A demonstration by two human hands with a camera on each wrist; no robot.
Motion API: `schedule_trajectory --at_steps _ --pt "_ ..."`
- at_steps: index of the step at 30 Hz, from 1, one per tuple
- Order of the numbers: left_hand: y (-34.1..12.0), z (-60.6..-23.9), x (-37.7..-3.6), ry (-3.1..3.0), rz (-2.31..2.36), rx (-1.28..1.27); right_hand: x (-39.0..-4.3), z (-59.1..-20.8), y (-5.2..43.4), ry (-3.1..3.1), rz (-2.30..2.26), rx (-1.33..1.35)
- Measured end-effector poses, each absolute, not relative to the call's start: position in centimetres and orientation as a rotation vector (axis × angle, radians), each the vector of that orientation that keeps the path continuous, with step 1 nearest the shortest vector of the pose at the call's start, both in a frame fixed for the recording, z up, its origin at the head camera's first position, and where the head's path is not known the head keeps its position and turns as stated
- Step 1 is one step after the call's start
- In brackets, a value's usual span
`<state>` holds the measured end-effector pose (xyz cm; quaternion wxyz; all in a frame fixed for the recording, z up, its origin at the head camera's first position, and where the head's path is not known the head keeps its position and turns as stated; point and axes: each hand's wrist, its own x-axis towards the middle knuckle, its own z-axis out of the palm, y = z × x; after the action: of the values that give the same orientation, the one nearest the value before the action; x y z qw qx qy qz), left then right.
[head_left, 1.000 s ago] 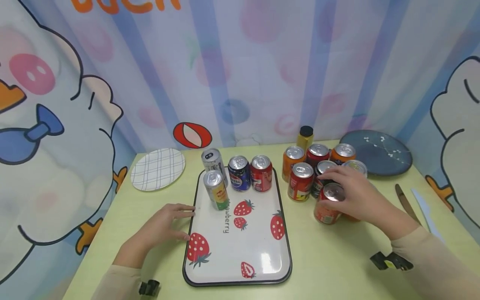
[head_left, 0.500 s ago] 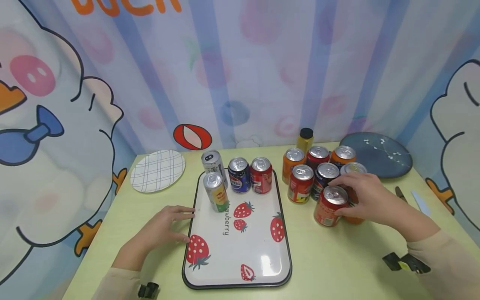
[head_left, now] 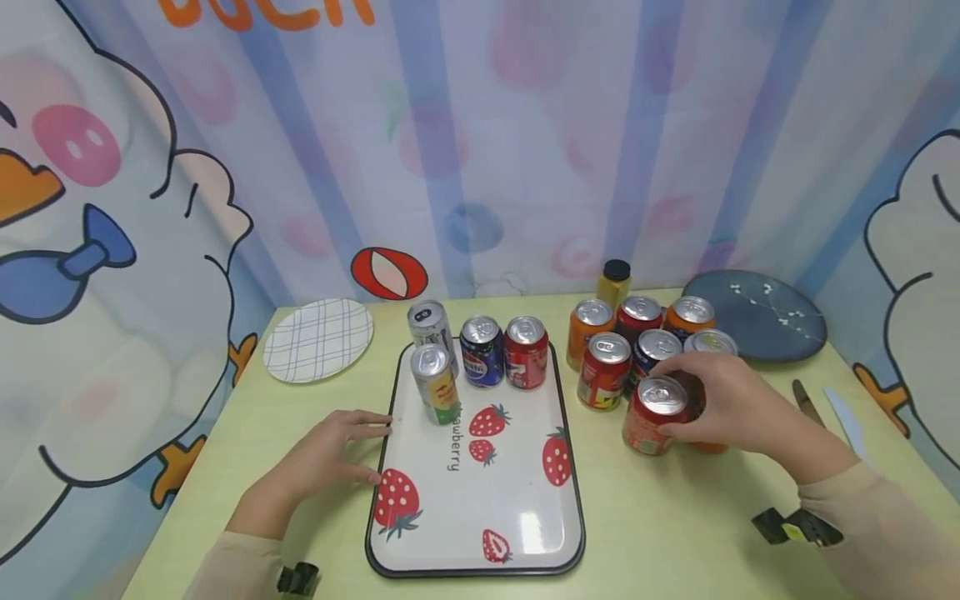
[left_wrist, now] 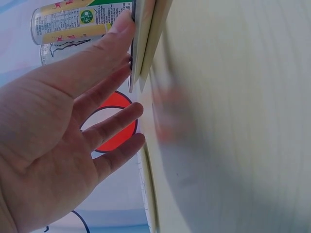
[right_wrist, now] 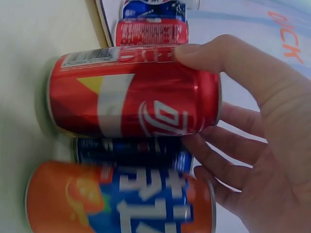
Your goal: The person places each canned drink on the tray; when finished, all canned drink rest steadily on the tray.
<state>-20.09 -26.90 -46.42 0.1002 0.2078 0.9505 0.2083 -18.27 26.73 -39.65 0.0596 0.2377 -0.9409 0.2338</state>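
Observation:
My right hand [head_left: 723, 400] grips a red soda can [right_wrist: 141, 94] near its top, thumb on one side and fingers round the other. In the head view this red can [head_left: 651, 423] stands upright at the front of a group of cans. Close beside it in the right wrist view is an orange soda can [right_wrist: 116, 199]. My left hand [head_left: 322, 454] has its fingers spread, fingertips right at the left rim of a white strawberry-print tray [head_left: 480, 500]. On the tray's far part stand a yellow-green can [head_left: 437, 387], a tall silver can [head_left: 431, 325], a blue can [head_left: 482, 354] and a red can [head_left: 526, 354].
Several more cans, among them a red one [head_left: 604, 373] and an orange one [head_left: 588, 333], crowd behind the gripped can. A black-capped yellow bottle [head_left: 614, 283] and a dark blue plate [head_left: 757, 317] are at the back. A checked plate [head_left: 318, 340] lies left; knives [head_left: 843, 417] lie right.
My right hand drew back to the right, then came left and closed round the front red can, which has shifted slightly left. My left hand has stayed at the tray rim.

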Motion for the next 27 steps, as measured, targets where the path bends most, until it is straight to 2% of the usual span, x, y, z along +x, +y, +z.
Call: schedule_trajectory --at_steps 7,18,27 --pt "-26.9 -46.3 -20.1 2.818 0.597 0.65 -18.4 -39.3 23.5 -2.71 0.753 0.742" --pt "-26.9 -45.9 -20.2 2.815 0.581 0.649 -20.5 -39.9 15.5 -2.644 0.932 0.842" --pt "-26.9 -46.2 -20.2 2.814 0.582 0.619 -22.2 -40.9 10.1 -2.642 1.021 0.769"
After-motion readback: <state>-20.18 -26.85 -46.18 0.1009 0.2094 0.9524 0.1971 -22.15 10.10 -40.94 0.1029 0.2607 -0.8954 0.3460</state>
